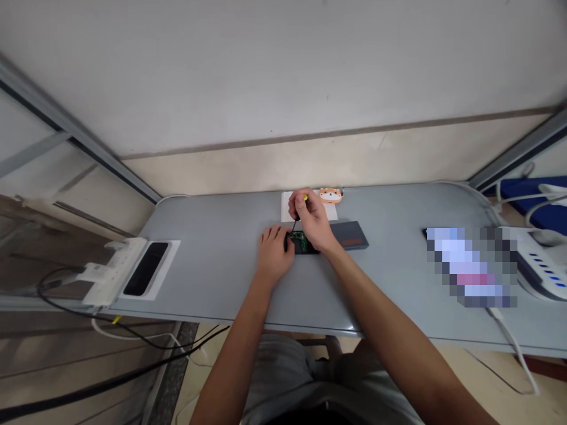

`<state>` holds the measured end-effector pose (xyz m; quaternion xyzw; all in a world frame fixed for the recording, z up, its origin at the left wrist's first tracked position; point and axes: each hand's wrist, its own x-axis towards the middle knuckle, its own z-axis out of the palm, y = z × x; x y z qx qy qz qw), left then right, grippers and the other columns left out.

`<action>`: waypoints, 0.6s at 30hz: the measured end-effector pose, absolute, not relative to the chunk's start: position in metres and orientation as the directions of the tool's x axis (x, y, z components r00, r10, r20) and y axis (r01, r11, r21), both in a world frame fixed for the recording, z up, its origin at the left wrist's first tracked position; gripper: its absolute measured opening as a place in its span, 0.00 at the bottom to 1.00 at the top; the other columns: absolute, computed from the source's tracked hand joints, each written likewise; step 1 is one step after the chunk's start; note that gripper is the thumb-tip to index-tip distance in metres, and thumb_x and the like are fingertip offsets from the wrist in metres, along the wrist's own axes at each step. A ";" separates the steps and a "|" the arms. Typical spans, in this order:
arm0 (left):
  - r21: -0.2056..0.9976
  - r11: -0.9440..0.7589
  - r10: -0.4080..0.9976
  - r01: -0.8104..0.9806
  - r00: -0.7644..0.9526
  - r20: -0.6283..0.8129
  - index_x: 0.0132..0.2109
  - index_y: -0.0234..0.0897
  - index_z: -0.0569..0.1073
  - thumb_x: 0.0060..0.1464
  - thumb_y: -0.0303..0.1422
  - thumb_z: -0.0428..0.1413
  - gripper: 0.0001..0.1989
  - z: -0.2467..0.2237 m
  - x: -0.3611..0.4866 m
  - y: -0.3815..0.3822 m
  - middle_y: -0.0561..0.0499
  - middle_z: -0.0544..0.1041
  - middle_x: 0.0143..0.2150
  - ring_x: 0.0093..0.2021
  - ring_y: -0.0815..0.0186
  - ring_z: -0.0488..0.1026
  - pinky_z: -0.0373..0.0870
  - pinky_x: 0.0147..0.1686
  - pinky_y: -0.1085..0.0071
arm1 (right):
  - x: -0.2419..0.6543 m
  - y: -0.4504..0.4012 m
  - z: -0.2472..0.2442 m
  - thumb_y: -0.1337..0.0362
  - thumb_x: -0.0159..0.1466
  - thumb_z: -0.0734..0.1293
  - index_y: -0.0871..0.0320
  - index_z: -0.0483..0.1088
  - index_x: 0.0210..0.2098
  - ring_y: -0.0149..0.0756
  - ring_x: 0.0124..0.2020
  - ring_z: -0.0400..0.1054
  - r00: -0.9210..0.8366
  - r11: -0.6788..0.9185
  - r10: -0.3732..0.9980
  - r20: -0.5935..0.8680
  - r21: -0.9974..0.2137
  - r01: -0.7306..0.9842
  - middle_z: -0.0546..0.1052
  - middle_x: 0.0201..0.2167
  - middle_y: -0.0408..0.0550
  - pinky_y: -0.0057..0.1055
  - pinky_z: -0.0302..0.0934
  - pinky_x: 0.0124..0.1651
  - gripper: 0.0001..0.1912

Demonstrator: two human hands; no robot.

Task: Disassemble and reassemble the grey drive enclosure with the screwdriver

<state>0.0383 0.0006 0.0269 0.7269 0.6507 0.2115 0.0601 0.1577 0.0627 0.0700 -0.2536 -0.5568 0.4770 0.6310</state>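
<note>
My right hand point(310, 219) is closed around a screwdriver point(305, 198) with yellow on its handle. Its thin shaft points down at a green circuit board point(299, 236) in a dark casing point(308, 249). At the casing's left end, my left hand point(274, 243) grips it, with the thumb at the near side and the fingers reaching over the far side. The screwdriver's tip is too small to make out against the board. A flat dark grey cover with orange marking point(352, 237) lies just right of the casing, partly behind my right wrist.
Beyond my hands lie a white sheet point(287, 208) and an orange animal-face item point(331, 196). A black phone point(147, 268) and a white power strip point(116, 268) are at left. A blurred-out device point(465, 265) and a white charging hub point(543, 265) with cables stand at right.
</note>
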 end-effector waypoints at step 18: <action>0.363 -0.140 0.969 0.921 0.053 0.241 0.51 0.43 0.76 0.64 0.28 0.55 0.11 0.026 0.039 0.000 0.45 0.80 0.52 0.55 0.51 0.73 0.69 0.55 0.55 | 0.158 0.064 0.068 0.35 0.68 0.65 0.50 0.64 0.36 0.30 0.25 0.58 -0.059 0.390 0.901 0.430 -0.862 -0.325 0.64 0.24 0.37 0.31 0.57 0.29 0.25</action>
